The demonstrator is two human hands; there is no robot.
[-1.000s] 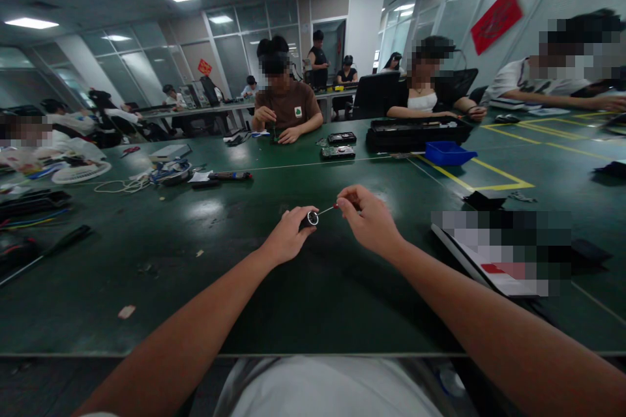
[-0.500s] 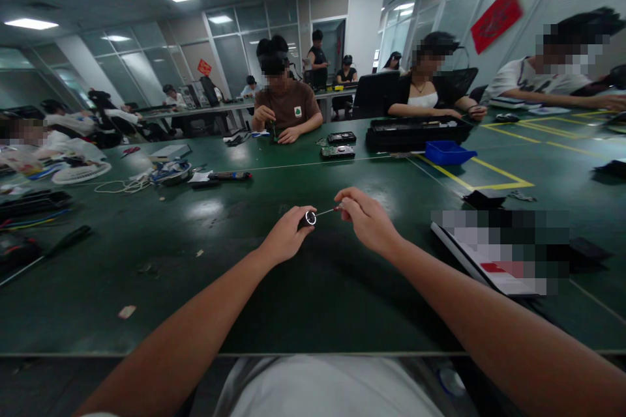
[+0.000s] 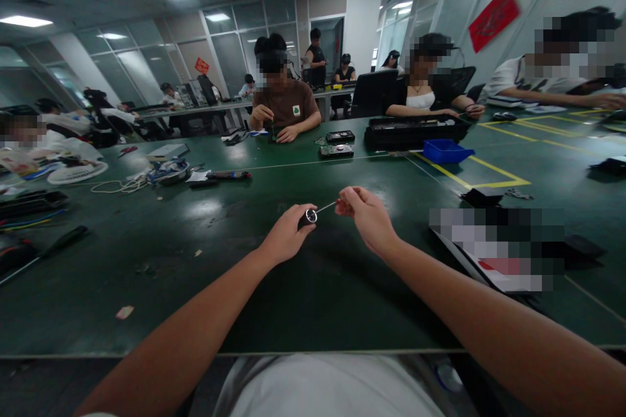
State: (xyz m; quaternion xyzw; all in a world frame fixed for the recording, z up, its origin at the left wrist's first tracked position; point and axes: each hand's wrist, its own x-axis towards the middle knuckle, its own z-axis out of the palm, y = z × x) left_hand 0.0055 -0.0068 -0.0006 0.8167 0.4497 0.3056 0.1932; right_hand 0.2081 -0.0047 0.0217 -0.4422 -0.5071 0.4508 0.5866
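My left hand (image 3: pixel 283 236) is closed around a small black cylinder with a silver-ringed round end (image 3: pixel 308 218), held above the green table and facing right. My right hand (image 3: pixel 370 220) pinches a thin screwdriver (image 3: pixel 327 206), its slim metal shaft pointing left. The shaft's tip reaches the ringed end; whether it sits inside a screw there is too small to tell. Most of the screwdriver's handle is hidden by my fingers.
A partly blurred white-and-red box (image 3: pixel 508 270) lies right of my right arm. Farther off are a blue tray (image 3: pixel 447 152), hard drives (image 3: pixel 336 151), and a long screwdriver (image 3: pixel 63 242) at left. Co-workers sit across the table; one wears a brown shirt (image 3: pixel 288 104).
My right fingers have shifted and curled around the screwdriver's handle, which now shows less. The shaft slants up more steeply to the right. My left hand stays nearly in place.
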